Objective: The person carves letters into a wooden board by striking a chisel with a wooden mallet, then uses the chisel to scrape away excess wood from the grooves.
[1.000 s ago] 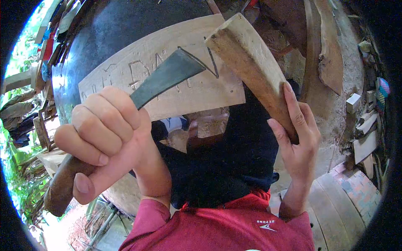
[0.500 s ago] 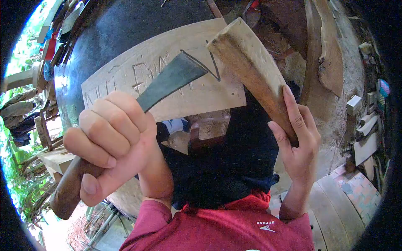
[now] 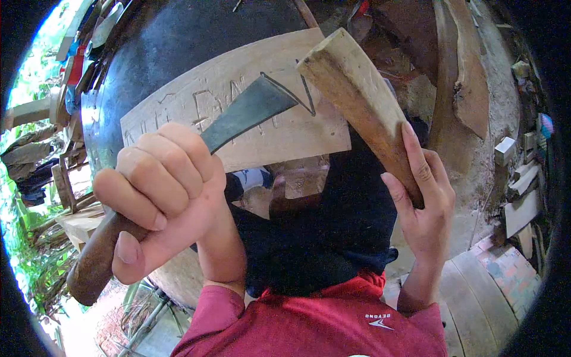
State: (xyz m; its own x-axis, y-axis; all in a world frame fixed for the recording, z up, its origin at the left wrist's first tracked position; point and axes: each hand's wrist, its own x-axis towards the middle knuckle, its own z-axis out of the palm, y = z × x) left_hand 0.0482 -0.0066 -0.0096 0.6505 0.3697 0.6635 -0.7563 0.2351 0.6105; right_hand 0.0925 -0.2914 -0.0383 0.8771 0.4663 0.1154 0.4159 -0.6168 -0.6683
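Observation:
My left hand (image 3: pixel 163 178) is closed in a fist around the dark wooden handle of a chisel (image 3: pixel 250 111), whose flat metal blade flares at the tip and points up to the right. Between the thumb and fingers of my right hand (image 3: pixel 423 178) is a thick, squared wooden mallet (image 3: pixel 363 98), tilted with its wide end up and left. Behind both tools lies a pale wooden board (image 3: pixel 309 140) with carved letters and a dark zigzag outline near its right end. My left fist, the blade and the mallet cover parts of the board.
A dark, shiny round surface (image 3: pixel 178 44) extends beyond the board. On the right, a long plank (image 3: pixel 470 77) lies on the ground, with several wood offcuts (image 3: pixel 523 214) farther out. Stacked timber (image 3: pixel 59 184) and greenery stand at the left. My dark-clothed legs (image 3: pixel 315 238) are below.
The board and surroundings shift slightly right and down in view. My left hand and the chisel move slightly right and up; both grips stay the same.

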